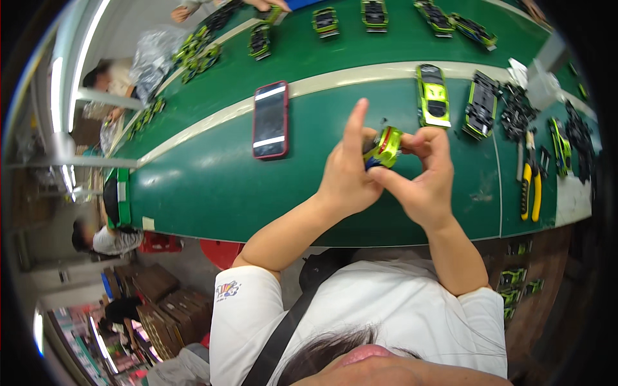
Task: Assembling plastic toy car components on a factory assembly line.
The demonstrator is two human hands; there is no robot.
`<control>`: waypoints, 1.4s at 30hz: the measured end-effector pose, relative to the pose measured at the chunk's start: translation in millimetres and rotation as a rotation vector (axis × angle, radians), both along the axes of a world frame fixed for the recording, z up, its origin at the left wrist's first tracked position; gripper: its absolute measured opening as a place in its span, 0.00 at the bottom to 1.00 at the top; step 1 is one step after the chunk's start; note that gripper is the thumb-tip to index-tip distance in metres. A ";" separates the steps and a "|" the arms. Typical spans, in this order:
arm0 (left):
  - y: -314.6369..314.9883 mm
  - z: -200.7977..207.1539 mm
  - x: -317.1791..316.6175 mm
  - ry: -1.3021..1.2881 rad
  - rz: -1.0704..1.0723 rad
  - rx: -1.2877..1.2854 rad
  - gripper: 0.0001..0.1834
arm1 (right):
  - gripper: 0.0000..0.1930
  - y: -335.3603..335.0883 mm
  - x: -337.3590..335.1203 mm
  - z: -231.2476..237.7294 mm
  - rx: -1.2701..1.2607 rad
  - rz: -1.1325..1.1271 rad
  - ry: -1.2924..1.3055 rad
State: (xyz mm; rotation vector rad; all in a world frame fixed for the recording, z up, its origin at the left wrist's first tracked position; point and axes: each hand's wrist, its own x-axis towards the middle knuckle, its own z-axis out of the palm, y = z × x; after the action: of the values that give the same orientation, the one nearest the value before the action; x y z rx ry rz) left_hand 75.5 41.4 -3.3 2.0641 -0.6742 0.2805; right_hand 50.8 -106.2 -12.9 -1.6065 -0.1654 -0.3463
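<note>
While I watch through the head camera, the left hand (351, 174) grasps a yellow-green toy car (386, 149) against its fingers, index finger raised, and the right hand (425, 177) pinches it from the other side with thumb and fingertips. The car sits between both hands, above the green table (206, 193); its visible body slants from the left palm up toward the right fingers, though I cannot tell which end is its front. Just beyond the right hand I see another green car (433, 96), long axis pointing away; right of that, an overturned car (481, 105), then black parts (517, 112). Farther right of that hand lie yellow-handled pliers (531, 193); left of the left hand, a red-edged phone (270, 120).
</note>
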 end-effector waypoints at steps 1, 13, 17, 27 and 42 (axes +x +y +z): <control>-0.2 1.8 1.5 0.030 -0.041 -0.037 0.51 | 0.30 -5.1 2.3 -0.3 0.014 0.040 -0.008; -4.2 -1.9 1.4 -0.230 0.077 0.043 0.52 | 0.29 5.3 -2.3 3.9 -0.009 -0.047 -0.025; -0.3 4.1 -2.4 0.221 -0.090 -0.136 0.54 | 0.29 -1.4 1.2 3.9 0.091 0.039 0.025; 0.3 1.3 -2.0 -0.068 -0.034 -0.045 0.54 | 0.29 6.6 -3.6 6.6 0.001 -0.041 -0.041; 0.7 0.9 -0.8 -0.035 -0.043 -0.048 0.54 | 0.28 2.7 -1.3 8.4 0.046 0.026 0.035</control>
State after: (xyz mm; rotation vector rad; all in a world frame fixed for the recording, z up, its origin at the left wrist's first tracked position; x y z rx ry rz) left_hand 74.8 42.2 -2.4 2.0010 -0.7258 0.3063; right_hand 49.5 -103.6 -4.5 -1.5631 -0.1508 -0.3001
